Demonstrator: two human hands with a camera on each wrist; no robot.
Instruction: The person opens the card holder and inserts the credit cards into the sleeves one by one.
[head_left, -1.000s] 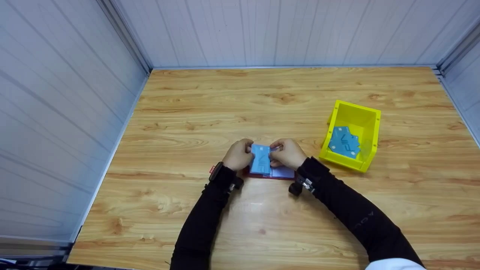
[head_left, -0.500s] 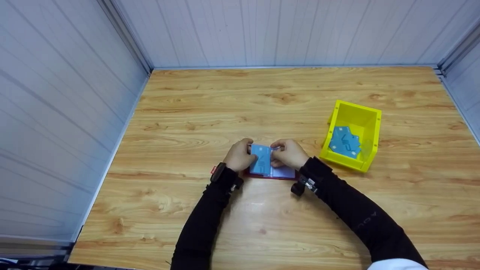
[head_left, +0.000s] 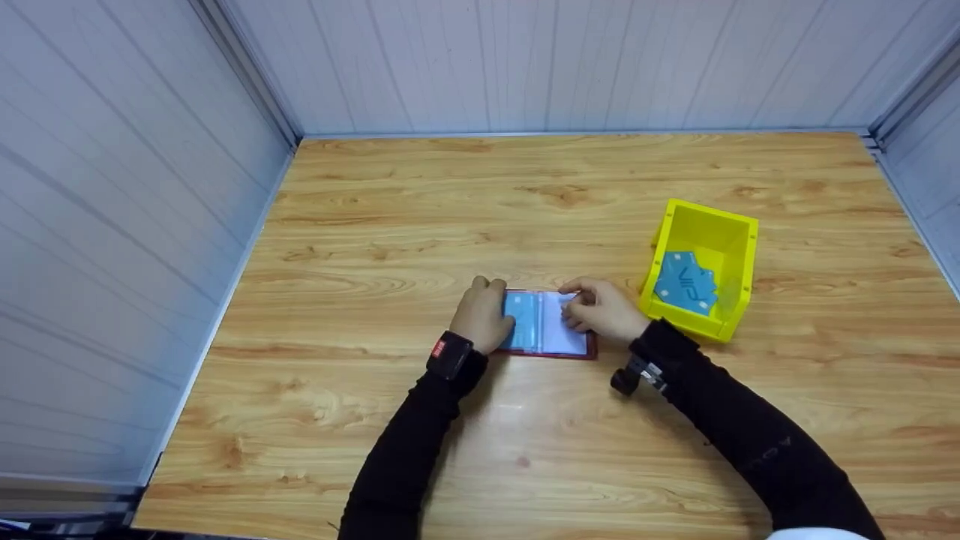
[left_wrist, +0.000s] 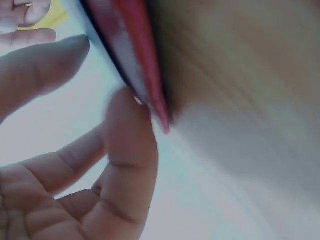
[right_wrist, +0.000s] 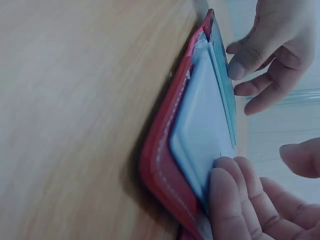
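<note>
A red card holder (head_left: pixel 592 352) lies opened flat on the table, seen from the side in the right wrist view. On its left half a blue card (head_left: pixel 525 319) shows under a clear sleeve; pale sleeves (right_wrist: pixel 200 125) cover the right half. My left hand (head_left: pixel 480 315) holds the holder's left edge, its thumb over the card and a bent finger (left_wrist: pixel 132 145) at the edge. My right hand (head_left: pixel 604 307) is over the right half, fingers loosely bent with tips at the sleeves' outer edge. Its thumb (right_wrist: pixel 302 156) stands apart from the fingers, with nothing pinched between.
A yellow bin (head_left: pixel 739 315) stands right of the holder, close beyond the right hand. Several blue VIP cards (head_left: pixel 686 281) lie inside it. Pale panel walls (head_left: pixel 480 67) border the wooden table (head_left: pixel 375 210) at the back and sides.
My right hand has moved right, from the holder's middle to its right half. The blue card now lies flatter, and the holder is spread wider. My left hand has turned slightly over the left edge.
</note>
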